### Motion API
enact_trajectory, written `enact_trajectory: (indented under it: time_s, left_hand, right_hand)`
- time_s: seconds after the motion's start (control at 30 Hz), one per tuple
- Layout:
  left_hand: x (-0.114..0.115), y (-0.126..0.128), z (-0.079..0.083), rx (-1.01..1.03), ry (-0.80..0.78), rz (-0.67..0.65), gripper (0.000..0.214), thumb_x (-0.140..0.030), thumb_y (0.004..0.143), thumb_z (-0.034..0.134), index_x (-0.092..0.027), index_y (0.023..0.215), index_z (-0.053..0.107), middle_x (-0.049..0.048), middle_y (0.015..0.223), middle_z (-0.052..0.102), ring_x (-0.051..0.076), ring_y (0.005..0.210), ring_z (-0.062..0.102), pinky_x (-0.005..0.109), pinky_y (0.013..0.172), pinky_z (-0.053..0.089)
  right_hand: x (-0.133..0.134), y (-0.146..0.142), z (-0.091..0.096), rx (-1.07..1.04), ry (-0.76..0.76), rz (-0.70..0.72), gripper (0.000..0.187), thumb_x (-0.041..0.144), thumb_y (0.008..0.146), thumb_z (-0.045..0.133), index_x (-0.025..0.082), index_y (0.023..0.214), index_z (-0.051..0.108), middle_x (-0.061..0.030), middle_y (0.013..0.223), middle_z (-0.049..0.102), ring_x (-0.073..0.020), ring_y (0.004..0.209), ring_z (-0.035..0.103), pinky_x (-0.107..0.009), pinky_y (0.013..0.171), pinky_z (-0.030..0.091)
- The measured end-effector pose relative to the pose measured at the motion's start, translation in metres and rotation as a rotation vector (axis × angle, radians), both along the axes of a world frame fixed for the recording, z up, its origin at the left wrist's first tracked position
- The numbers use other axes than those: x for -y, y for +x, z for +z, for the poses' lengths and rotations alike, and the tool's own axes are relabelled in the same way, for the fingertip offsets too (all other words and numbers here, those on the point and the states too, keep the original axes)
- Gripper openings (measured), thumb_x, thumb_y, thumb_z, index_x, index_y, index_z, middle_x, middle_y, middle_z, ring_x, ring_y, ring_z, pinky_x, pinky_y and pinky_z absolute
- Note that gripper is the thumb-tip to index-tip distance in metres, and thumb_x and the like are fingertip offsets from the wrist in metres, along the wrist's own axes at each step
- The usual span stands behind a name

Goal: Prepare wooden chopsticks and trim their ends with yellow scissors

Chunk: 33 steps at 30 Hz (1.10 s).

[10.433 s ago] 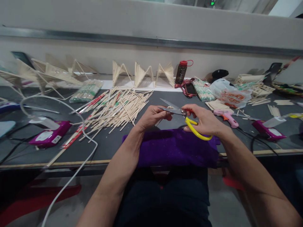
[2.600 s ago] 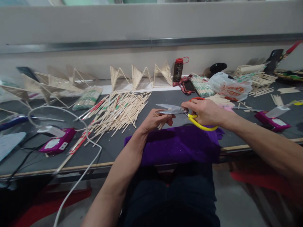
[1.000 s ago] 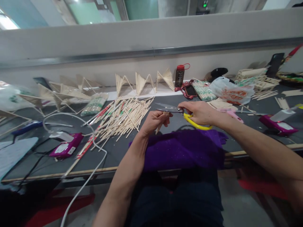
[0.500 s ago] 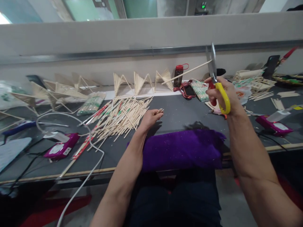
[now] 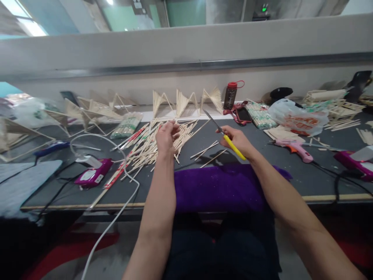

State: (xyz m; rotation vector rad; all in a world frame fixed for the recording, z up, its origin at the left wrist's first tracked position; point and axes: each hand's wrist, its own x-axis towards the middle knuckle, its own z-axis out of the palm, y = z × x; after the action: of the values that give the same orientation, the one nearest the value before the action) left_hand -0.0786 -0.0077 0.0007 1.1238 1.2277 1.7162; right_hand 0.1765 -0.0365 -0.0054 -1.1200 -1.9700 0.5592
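Observation:
Over the pile of thin wooden sticks (image 5: pixel 186 136) hovers my left hand (image 5: pixel 167 136), its fingers apart and slightly curled, with nothing visible in them. Whether the fingertips touch the sticks I cannot tell. My right hand (image 5: pixel 236 140) grips yellow-handled scissors (image 5: pixel 233 147), blades pointing up and left towards the back of the table. Between the two hands, a few loose sticks (image 5: pixel 205 149) lie on the dark tabletop. A folded purple cloth (image 5: pixel 218 188) lies along the front edge, under my forearms.
Fan-shaped stick structures (image 5: pixel 183 103) stand along the wall beside a red-capped bottle (image 5: pixel 230 95). To the right are a plastic bag (image 5: pixel 300 118) and a pink glue gun (image 5: pixel 295 149). A white cable (image 5: pixel 132 182) loops past a magenta power box (image 5: pixel 94 173) at left.
My left hand has let go of its short sticks and moved left over the pile. My right hand came down and left with the scissors; the stick between the blades is gone from them.

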Motion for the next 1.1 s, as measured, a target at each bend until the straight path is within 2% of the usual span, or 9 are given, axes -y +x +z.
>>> enact_trajectory:
  time_s: [0.07,0.1,0.2,0.3,0.4,0.57,0.77,1.1]
  left_hand:
    - [0.009,0.001,0.008,-0.068,0.124,0.159,0.028,-0.039,0.077,0.056,-0.020,0.095,0.065,0.0032,0.086,0.069,0.011,0.074,0.063,0.022,0.062,0.047]
    - [0.014,0.006,0.011,-0.176,0.185,0.186,0.027,-0.037,0.076,0.059,-0.019,0.095,0.066,0.0035,0.088,0.069,0.012,0.078,0.063,0.023,0.065,0.048]
    - [0.029,0.029,0.014,-0.576,0.258,0.062,0.020,-0.030,0.074,0.063,-0.019,0.091,0.069,0.0039,0.092,0.070,0.015,0.087,0.063,0.027,0.076,0.048]
    - [0.038,0.045,0.011,-0.741,0.249,-0.004,0.015,-0.029,0.077,0.062,-0.019,0.084,0.069,0.0027,0.085,0.070,0.015,0.080,0.063,0.027,0.076,0.047]
    - [0.041,0.049,0.007,-0.698,0.256,-0.013,0.016,-0.033,0.078,0.062,-0.018,0.082,0.068,0.0012,0.075,0.068,0.013,0.070,0.062,0.025,0.069,0.047]
    - [0.044,0.049,0.006,-0.567,0.259,-0.100,0.014,-0.029,0.079,0.058,-0.018,0.081,0.065,-0.0024,0.061,0.061,0.008,0.053,0.056,0.020,0.058,0.045]
    - [0.048,0.050,0.008,-0.551,0.367,-0.143,0.015,-0.027,0.081,0.055,-0.018,0.079,0.066,-0.0022,0.063,0.063,0.005,0.046,0.049,0.018,0.050,0.041]
    - [0.046,0.049,0.003,-0.550,0.378,-0.165,0.010,-0.023,0.078,0.059,-0.018,0.082,0.067,-0.0031,0.062,0.063,0.005,0.045,0.050,0.017,0.047,0.041]
  right_hand:
    - [0.003,0.000,-0.003,0.126,0.071,-0.108,0.039,0.029,0.069,0.057,0.020,0.107,0.059,0.0021,0.067,0.055,-0.0127,0.059,0.047,-0.025,0.058,0.036]
    - [0.004,-0.001,-0.005,0.184,0.097,-0.147,0.039,0.028,0.069,0.056,0.021,0.107,0.059,0.0013,0.068,0.057,-0.0134,0.059,0.048,-0.025,0.059,0.036]
    - [0.009,-0.008,-0.007,0.278,0.147,-0.184,0.037,0.026,0.072,0.054,0.022,0.108,0.059,-0.0001,0.069,0.060,-0.0151,0.060,0.052,-0.026,0.060,0.036]
    - [0.014,-0.016,-0.007,0.275,0.171,-0.167,0.037,0.027,0.073,0.055,0.022,0.109,0.057,-0.0007,0.071,0.062,-0.0159,0.062,0.054,-0.027,0.060,0.036]
    - [0.020,-0.019,-0.005,0.252,0.163,-0.120,0.037,0.029,0.073,0.058,0.021,0.109,0.056,-0.0002,0.071,0.062,-0.0148,0.061,0.054,-0.026,0.060,0.037]
    - [0.025,-0.017,-0.003,0.230,0.165,-0.072,0.039,0.035,0.074,0.061,0.022,0.110,0.056,-0.0003,0.075,0.062,-0.0132,0.061,0.052,-0.026,0.059,0.036]
    - [0.028,-0.013,0.000,0.223,0.189,-0.075,0.047,0.041,0.070,0.066,0.023,0.112,0.055,-0.0004,0.083,0.062,-0.0123,0.064,0.053,-0.025,0.061,0.037]
    - [0.029,-0.010,0.000,0.225,0.149,-0.035,0.049,0.039,0.070,0.067,0.024,0.114,0.053,-0.0002,0.086,0.062,-0.0125,0.067,0.053,-0.025,0.062,0.038]
